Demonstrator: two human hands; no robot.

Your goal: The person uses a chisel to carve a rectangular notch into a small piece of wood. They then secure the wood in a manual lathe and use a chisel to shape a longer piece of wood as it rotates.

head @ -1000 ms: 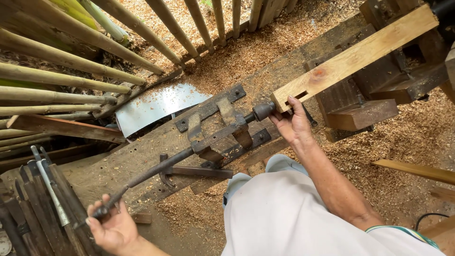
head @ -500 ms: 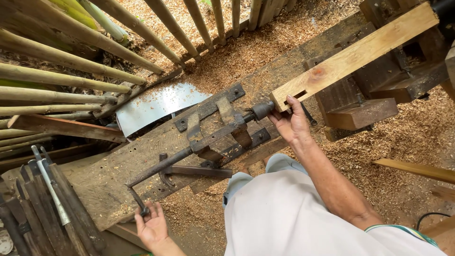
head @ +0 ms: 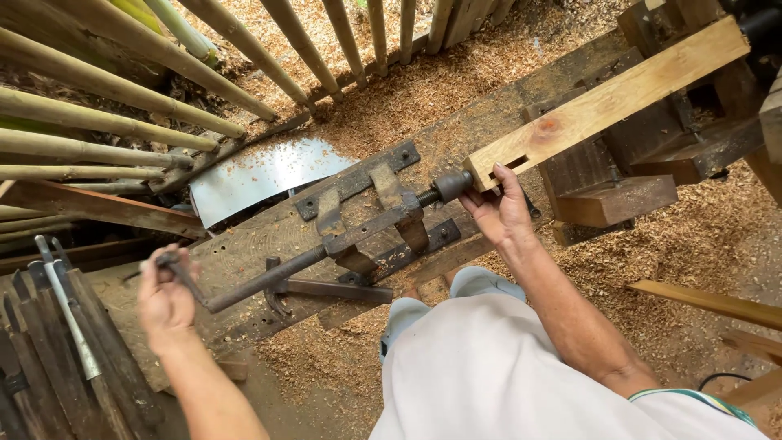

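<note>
Left hand (head: pixel 165 295) clamped on the crank (head: pixel 175 271) at the near end of the iron screw (head: pixel 326 249). Right hand (head: pixel 503 213) wrapped around the end of the pale beam (head: pixel 607 102), beside its slot. Screw's head meets the beam end; contact itself looks hidden by fingers. Screw lies bracketed along the sawdusted counter (head: pixel 244 244). Metal sheet (head: pixel 265 173) beyond it; chisels (head: pixel 61 326) far left.

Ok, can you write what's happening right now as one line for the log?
left hand: grips crank handle of iron screw clamp | right hand: holds slotted wooden beam against screw tip | workbench: sawdust-covered
</note>
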